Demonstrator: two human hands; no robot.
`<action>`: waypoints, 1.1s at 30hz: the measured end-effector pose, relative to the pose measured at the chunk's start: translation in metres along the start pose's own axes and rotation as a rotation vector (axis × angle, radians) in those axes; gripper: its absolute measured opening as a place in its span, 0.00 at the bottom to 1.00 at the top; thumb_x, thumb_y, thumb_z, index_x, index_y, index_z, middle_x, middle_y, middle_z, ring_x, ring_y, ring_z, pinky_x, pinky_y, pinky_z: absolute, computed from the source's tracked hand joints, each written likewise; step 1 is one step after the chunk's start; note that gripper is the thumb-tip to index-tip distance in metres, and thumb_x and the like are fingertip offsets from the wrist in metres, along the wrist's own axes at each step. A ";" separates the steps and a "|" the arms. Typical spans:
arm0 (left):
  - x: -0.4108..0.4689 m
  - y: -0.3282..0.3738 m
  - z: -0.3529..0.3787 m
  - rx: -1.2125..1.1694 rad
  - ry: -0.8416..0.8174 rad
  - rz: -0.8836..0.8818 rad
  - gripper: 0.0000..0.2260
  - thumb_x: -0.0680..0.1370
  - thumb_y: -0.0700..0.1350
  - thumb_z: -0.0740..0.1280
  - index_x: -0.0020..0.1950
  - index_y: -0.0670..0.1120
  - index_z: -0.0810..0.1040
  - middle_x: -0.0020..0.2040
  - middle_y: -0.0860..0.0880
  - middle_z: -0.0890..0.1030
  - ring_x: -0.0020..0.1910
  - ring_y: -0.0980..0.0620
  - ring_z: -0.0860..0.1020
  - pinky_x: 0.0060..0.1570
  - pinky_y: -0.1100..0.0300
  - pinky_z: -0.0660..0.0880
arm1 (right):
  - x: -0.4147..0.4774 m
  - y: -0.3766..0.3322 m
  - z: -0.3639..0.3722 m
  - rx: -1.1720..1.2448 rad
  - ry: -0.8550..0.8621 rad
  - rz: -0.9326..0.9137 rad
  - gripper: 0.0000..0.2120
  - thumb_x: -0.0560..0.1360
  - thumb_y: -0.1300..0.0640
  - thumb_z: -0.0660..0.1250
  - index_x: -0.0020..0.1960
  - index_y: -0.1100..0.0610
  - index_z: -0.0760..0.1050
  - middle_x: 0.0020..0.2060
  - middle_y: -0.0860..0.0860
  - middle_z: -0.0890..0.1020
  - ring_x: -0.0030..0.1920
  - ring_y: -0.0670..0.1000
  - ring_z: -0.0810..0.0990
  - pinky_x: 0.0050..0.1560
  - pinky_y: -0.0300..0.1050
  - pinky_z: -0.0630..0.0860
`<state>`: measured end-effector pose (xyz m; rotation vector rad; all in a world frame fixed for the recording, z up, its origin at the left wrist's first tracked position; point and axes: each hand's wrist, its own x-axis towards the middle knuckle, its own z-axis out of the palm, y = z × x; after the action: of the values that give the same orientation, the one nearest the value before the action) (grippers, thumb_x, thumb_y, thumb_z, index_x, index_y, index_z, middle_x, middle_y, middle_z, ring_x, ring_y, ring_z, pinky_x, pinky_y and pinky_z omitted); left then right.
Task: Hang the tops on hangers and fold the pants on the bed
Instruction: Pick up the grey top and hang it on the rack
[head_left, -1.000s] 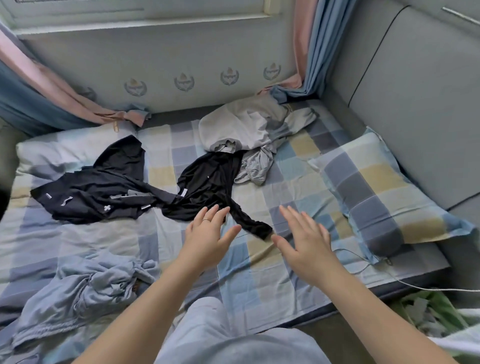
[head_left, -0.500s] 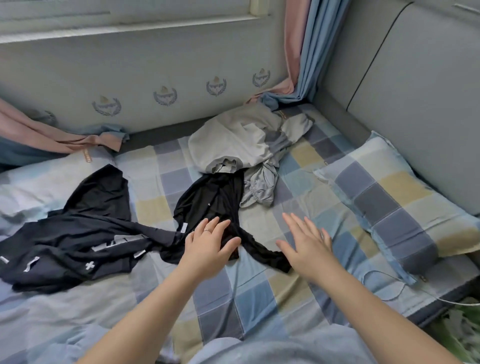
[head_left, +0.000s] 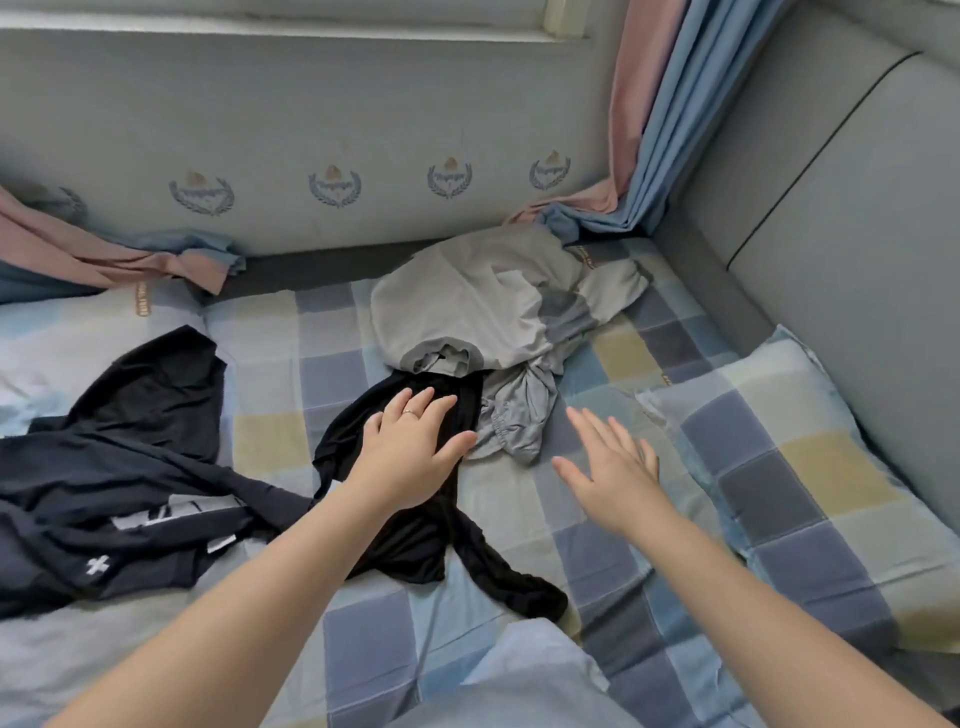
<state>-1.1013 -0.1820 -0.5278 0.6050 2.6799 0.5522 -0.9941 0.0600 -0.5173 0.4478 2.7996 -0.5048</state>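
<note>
Left hand lies flat, fingers straight, on the black garment at frame centre; a ring shows on one finger. Right hand is spread wide over the checked bed sheet, holding nothing; contact with the sheet cannot be told. A crumpled grey garment sits just above, touching the black one's upper edge. A navy garment with white stripes and a white cross lies at left, meeting the black one. A checked pillow occupies the right. Curtains hang upper right. Wall crests carry writing too small to read.
</note>
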 end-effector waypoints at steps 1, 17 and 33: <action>0.017 0.006 0.002 -0.003 0.004 -0.019 0.30 0.80 0.68 0.51 0.80 0.58 0.58 0.82 0.52 0.55 0.81 0.50 0.46 0.77 0.43 0.49 | 0.018 0.009 -0.003 -0.020 -0.007 -0.028 0.31 0.82 0.37 0.52 0.81 0.41 0.44 0.81 0.42 0.47 0.80 0.49 0.44 0.77 0.60 0.42; 0.468 -0.007 0.229 0.283 -0.080 -0.007 0.45 0.70 0.76 0.61 0.79 0.64 0.43 0.82 0.50 0.42 0.80 0.38 0.41 0.72 0.29 0.49 | 0.432 0.203 0.146 -0.236 0.003 -0.159 0.36 0.80 0.40 0.57 0.81 0.44 0.42 0.81 0.46 0.44 0.80 0.56 0.43 0.75 0.66 0.47; 0.550 -0.080 0.376 0.486 0.099 -0.036 0.33 0.72 0.71 0.53 0.76 0.63 0.62 0.78 0.45 0.59 0.75 0.31 0.55 0.70 0.30 0.45 | 0.650 0.277 0.246 -0.073 0.253 -0.299 0.36 0.66 0.49 0.58 0.75 0.47 0.63 0.76 0.54 0.65 0.76 0.61 0.60 0.61 0.68 0.70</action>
<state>-1.4464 0.1183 -1.0187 0.6642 2.9262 -0.0938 -1.4478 0.3785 -1.0202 0.0800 3.1384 -0.4285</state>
